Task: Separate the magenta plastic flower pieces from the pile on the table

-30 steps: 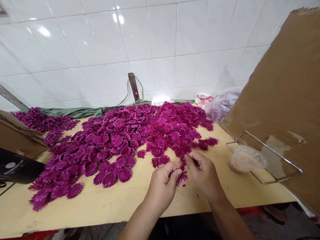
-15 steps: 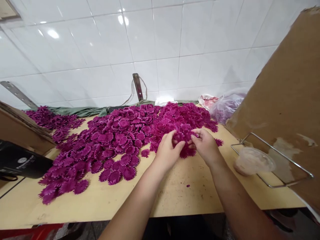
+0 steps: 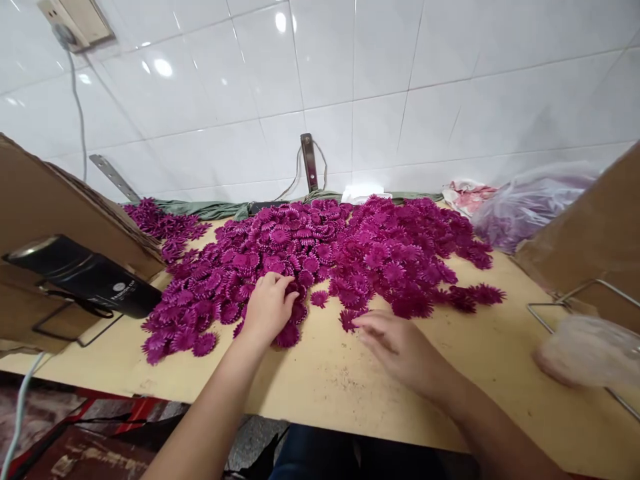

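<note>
My left hand (image 3: 271,305) is over the front of the left heap of purple flower heads (image 3: 280,238), thumb and forefinger apart. Its other fingers are partly hidden, and no held flower shows in it. My right hand (image 3: 393,343) has its thumb and fingertips drawn together at a small purple flower (image 3: 347,319) by the front edge of the right heap of purple flower layers (image 3: 393,257). A single loose flower (image 3: 319,298) lies between the heaps.
A black bottle (image 3: 100,280) leans by a cardboard box (image 3: 60,193) at left. Near the wall at right is a plastic bag (image 3: 530,203). A clear plastic container (image 3: 593,350), a wire handle (image 3: 600,283) and another cardboard box (image 3: 590,230) stand at right.
My hands have moved apart: the left has gone left to the left heap, the right lower toward the front of the right heap. The view has turned left.
</note>
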`<act>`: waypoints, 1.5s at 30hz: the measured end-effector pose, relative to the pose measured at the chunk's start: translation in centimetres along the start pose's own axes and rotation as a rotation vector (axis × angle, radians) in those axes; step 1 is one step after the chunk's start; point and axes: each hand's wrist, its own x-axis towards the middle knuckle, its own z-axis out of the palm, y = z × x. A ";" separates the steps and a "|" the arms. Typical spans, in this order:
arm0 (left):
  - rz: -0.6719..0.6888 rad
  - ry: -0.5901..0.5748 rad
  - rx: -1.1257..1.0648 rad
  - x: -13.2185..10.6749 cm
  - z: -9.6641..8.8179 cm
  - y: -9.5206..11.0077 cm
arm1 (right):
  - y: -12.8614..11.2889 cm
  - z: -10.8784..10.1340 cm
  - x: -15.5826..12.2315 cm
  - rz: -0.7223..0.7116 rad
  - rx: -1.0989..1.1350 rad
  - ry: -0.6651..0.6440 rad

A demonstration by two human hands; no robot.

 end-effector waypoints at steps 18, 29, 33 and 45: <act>-0.229 0.104 0.077 3.3 -2.4 -0.6 | -0.9 0.5 0.4 -0.047 -0.229 0.277; -0.079 0.081 -0.561 1.7 -1.3 0.4 | -3.1 1.2 0.8 0.193 0.220 0.237; 0.049 -0.094 -0.843 -1.2 -0.3 4.1 | -4.2 1.9 0.9 0.222 0.374 0.264; 0.011 -0.298 -1.025 -4.8 1.3 6.8 | -2.8 1.0 -2.4 0.177 0.386 0.153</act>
